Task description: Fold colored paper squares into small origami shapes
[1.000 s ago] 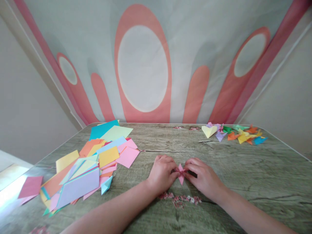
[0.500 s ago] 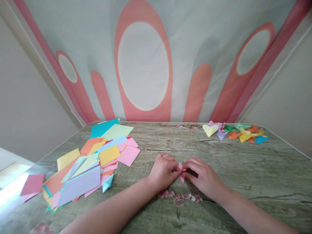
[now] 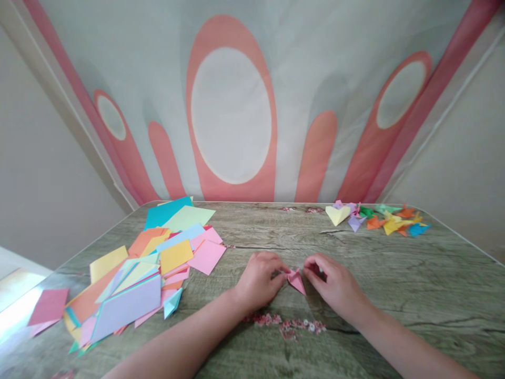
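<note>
A small folded pink origami piece [image 3: 296, 282] is over the wood-patterned table [image 3: 252, 231], one point of it angled down to the right. My left hand [image 3: 262, 278] pinches it at its left end between thumb and fingertips. Just to its right is my right hand [image 3: 333, 281], fingers curled and thumb brought toward the index finger; no paper shows in that pinch. A narrow gap seems to separate it from the pink piece.
Loose coloured paper sheets [image 3: 128, 305] lie in a spread pile on the left, with a folded light-blue piece [image 3: 172, 303] at its edge. Several finished origami pieces [image 3: 392, 223] sit at the back right, beside a pale yellow folded heart shape [image 3: 337, 215]. A patterned wall covering [image 3: 232, 192] rises behind.
My right hand has come off the pink piece and shifted slightly right. The piece has turned, its point now aimed down-right, still in my left hand. The view has tilted slightly.
</note>
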A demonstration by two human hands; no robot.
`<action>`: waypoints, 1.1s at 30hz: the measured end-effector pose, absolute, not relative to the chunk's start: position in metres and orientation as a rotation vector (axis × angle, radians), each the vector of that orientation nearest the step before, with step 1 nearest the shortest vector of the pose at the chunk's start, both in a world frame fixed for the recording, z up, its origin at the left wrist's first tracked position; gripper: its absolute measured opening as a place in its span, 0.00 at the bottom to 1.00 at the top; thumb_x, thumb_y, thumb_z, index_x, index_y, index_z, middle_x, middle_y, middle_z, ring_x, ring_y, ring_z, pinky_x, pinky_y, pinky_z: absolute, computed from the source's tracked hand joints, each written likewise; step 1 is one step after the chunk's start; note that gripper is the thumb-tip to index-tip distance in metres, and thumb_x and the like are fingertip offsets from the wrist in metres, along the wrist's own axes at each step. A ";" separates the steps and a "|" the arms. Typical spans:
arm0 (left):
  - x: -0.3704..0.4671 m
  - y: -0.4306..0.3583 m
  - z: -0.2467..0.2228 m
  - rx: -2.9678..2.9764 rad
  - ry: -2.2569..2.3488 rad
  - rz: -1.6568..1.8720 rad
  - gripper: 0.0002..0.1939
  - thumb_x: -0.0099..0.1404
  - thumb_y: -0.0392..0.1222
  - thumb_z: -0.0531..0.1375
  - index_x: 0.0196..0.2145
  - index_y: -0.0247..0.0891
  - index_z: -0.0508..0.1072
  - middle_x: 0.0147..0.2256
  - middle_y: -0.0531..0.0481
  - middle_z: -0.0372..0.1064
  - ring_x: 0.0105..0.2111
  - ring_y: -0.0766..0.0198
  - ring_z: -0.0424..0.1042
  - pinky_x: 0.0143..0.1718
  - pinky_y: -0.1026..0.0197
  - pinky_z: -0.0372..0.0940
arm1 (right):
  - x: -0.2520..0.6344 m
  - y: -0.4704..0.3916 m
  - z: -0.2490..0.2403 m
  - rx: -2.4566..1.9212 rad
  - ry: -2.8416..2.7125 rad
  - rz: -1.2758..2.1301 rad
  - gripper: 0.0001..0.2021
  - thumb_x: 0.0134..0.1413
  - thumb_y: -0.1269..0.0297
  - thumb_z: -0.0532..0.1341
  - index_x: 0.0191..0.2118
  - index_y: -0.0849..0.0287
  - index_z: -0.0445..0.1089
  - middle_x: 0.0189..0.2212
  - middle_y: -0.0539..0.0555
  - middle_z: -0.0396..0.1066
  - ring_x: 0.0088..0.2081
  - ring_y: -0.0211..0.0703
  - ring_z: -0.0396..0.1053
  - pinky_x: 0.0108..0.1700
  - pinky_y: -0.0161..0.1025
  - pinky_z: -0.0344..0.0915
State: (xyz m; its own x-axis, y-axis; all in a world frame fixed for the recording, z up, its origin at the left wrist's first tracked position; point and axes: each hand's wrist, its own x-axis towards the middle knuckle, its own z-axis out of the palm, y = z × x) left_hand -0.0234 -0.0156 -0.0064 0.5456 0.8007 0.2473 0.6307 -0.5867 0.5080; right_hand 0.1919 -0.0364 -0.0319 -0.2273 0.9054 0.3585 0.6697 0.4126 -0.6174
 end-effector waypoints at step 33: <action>-0.018 -0.015 -0.015 2.463 1.154 0.692 0.11 0.62 0.39 0.62 0.43 0.43 0.75 0.39 0.49 0.72 0.43 0.59 0.67 0.47 0.57 0.58 | 0.183 -0.041 -0.025 -1.230 -2.204 0.291 0.02 0.57 0.67 0.60 0.34 0.55 0.70 0.33 0.53 0.70 0.37 0.46 0.66 0.41 0.44 0.64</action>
